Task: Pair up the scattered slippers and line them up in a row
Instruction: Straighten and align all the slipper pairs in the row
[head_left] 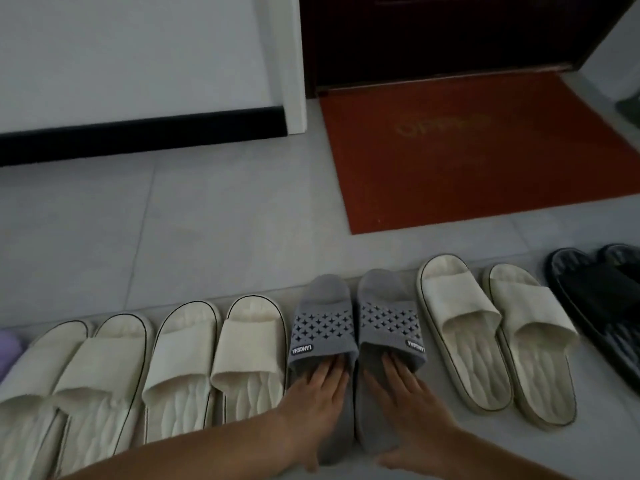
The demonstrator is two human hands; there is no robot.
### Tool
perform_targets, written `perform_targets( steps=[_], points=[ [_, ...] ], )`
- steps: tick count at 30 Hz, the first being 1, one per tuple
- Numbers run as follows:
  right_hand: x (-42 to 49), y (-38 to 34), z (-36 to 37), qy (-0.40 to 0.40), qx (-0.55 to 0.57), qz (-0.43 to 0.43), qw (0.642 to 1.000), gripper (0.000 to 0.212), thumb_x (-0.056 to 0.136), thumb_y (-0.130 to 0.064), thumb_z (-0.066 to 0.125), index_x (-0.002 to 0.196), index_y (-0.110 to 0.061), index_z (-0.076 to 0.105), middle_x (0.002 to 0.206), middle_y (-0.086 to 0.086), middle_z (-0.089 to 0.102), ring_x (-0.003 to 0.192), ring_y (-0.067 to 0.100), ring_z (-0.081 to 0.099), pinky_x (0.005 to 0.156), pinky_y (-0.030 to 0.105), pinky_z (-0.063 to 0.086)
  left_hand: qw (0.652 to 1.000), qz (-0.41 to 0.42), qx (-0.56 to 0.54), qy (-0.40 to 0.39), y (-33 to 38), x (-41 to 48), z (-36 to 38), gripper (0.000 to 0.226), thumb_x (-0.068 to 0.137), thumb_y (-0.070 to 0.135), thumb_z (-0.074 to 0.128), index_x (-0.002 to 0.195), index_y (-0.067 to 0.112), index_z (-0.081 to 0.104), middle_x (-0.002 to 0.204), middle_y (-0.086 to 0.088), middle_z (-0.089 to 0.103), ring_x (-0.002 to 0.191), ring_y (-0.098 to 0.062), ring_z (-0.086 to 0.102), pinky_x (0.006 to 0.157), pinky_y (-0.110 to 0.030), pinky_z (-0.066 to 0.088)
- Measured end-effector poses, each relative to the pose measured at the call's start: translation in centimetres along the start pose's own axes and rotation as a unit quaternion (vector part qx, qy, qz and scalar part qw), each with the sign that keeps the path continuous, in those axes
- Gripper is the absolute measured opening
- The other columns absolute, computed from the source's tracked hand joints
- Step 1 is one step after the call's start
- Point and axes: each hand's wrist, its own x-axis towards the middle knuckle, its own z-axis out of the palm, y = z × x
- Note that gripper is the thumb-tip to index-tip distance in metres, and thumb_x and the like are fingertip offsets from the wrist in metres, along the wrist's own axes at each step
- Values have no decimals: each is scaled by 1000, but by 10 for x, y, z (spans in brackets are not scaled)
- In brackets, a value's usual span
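Both hands are slid into the 2 grey slippers at the middle of the row. The left hand (317,403) lies flat on the footbed of the left grey slipper (323,341), its fingertips tucked under the perforated strap; the right hand (407,400) does the same in the right grey slipper (389,334). Neither hand is closed around anything — the palms are spread and pressing down, thumbs hooked over the outer edges near the heels. That hold looks chosen for sliding rather than lifting: with a palm on each sole, the pair can be nudged together and squared up in a single push.

The grey pair sits side by side, inner edges touching or nearly so, toes pointing away toward the red doormat (485,150). On the left are 2 cream pairs, the nearer one (214,358) just beside the left grey slipper; on the right a third cream pair (491,334) stands a little apart, and a black pair (602,306) lies beyond it. A purple item (only a sliver shows) sits at the far left edge (8,348).

The row reads as nearly complete — what probably remains is matching the grey toes to their neighbours' line.
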Motion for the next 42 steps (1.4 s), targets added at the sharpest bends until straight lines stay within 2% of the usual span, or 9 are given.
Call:
perform_targets(
  steps=[4, 6, 10, 13, 15, 18, 35, 39, 42],
  points=[
    [4, 18, -1, -2, -44, -60, 997, 101, 50, -67, 65, 137, -18, 46, 130, 30, 53, 120, 39, 55, 92, 40, 51, 997, -66, 0, 41, 21, 5, 2, 71, 38, 51, 51, 97, 22, 76, 104, 2, 73, 93, -13, 70, 68, -22, 57],
    [7, 26, 2, 8, -43, -63, 997, 57, 64, -48, 53, 114, -24, 67, 105, 19, 71, 92, 29, 71, 62, 31, 58, 994, -89, 9, 63, 30, 11, 12, 51, 61, 42, 43, 94, 26, 77, 102, 5, 74, 92, -12, 70, 67, -23, 58],
    [7, 43, 23, 14, -62, -101, 993, 52, 70, -32, 40, 112, -25, 70, 109, 19, 70, 96, 30, 70, 61, 33, 58, 993, -101, -45, 38, 34, 11, 17, 53, 67, 31, 35, 100, 22, 76, 109, 2, 72, 99, -14, 68, 73, -26, 57],
    [4, 52, 24, -3, -73, -128, 989, 70, 58, -54, 44, 119, -26, 64, 117, 19, 67, 104, 31, 67, 66, 34, 58, 992, -84, -90, 7, 28, 16, 31, 102, 64, 40, 73, 144, -3, 27, 154, -21, 20, 142, -33, 22, 112, -44, 24],
    [1, 54, 22, 16, -70, -135, 988, 63, 61, -49, 48, 119, -28, 64, 116, 17, 68, 104, 30, 67, 67, 34, 58, 987, -80, -131, -49, 28, 17, 34, 135, 59, 41, 84, 146, 0, -11, 155, -17, -19, 143, -35, -14, 111, -46, -7],
    [-3, 51, 25, 62, -60, -153, 985, 50, 71, -29, 41, 112, -31, 68, 110, 15, 71, 99, 28, 69, 63, 32, 58, 990, -77, -114, -25, 27, 18, 36, 139, 58, 40, 85, 145, 1, -16, 154, -17, -23, 143, -34, -18, 109, -44, -15],
    [-16, 48, 20, 73, -80, -154, 982, 51, 63, -46, 60, 112, -35, 68, 108, 9, 72, 96, 22, 71, 62, 27, 59, 993, -38, -106, -38, 28, 8, 30, 105, 79, 29, 68, 148, 1, -6, 157, -15, -14, 145, -33, -6, 115, -52, 8],
    [-17, 56, 2, 137, 21, -124, 983, 65, 40, -69, 69, 90, -28, 68, 92, -4, 70, 76, 15, 70, 57, 22, 55, 985, -7, -108, 136, 19, 3, 18, 83, 62, 61, 67, 128, 13, 53, 134, -3, 51, 121, -19, 49, 94, -32, 49],
    [-13, 71, -23, 196, 132, 16, 972, 52, 58, -60, 71, 95, -28, 52, 90, -11, 50, 77, 15, 61, 60, 28, 48, 947, -10, -139, 289, -3, 8, 6, 61, 62, 59, 70, 106, 19, 57, 111, 2, 57, 101, -15, 54, 82, -26, 53]
  ],
)
